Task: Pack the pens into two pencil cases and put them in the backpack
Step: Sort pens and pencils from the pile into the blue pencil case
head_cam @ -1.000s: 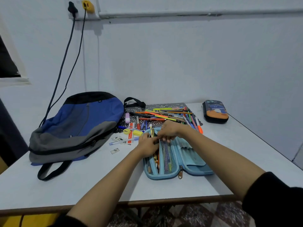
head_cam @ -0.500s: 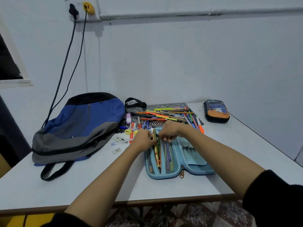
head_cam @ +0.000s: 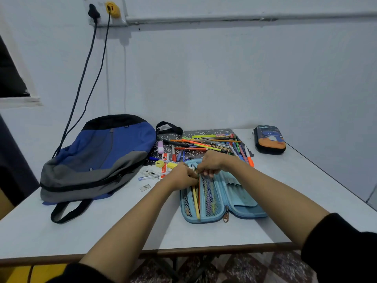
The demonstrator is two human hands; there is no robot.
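1 open blue pencil case [head_cam: 242, 203] and 1 closed dark pencil case [head_cam: 269, 139] are counted, 2 in all. 1 backpack [head_cam: 98, 160] is seen. Loose pens [head_cam: 206, 144] are too heaped for counting.

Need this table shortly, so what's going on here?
A person is filling an open light-blue pencil case near the front edge of the table. The left hand and right hand meet at its far end, fingers curled on pens lying in its left mesh half. A loose pile waits on the patterned mat behind. The dark pencil case lies closed at far right; the backpack lies at left, with neither case in it yet.
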